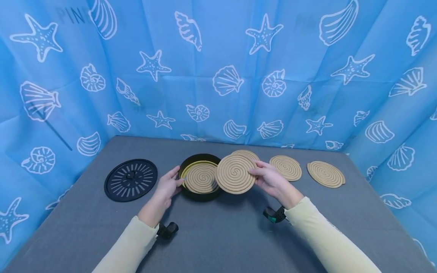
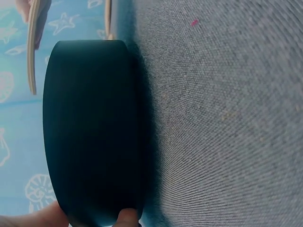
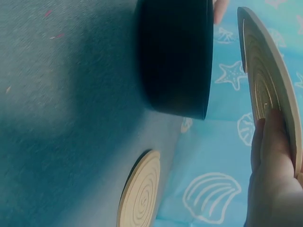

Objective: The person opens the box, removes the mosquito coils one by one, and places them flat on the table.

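Note:
My right hand (image 1: pixel 271 180) pinches a tan mosquito coil (image 1: pixel 235 174) by its right edge, thumb on top and fingers beneath. The coil is held above the table, just right of a round black tin (image 3: pixel 177 56). Inside that tin lies another mosquito coil (image 1: pixel 201 177), with a yellow ring (image 1: pixel 186 170) showing around its edge. My left hand (image 1: pixel 166 187) grips the tin's left side, fingers at the rim and low on the wall. In the left wrist view the tin (image 2: pixel 92 127) stands on the table, and only fingertips of that hand show.
A slotted black lid (image 1: pixel 131 179) with a central knob lies left of the tin. To the right lie a mosquito coil (image 1: pixel 286 168) and one farther right (image 1: pixel 326 174). Behind the held coil, another coil (image 1: pixel 246 153) is partly hidden. A blue shell-patterned curtain (image 1: pixel 218 76) borders the grey table (image 1: pixel 218 235).

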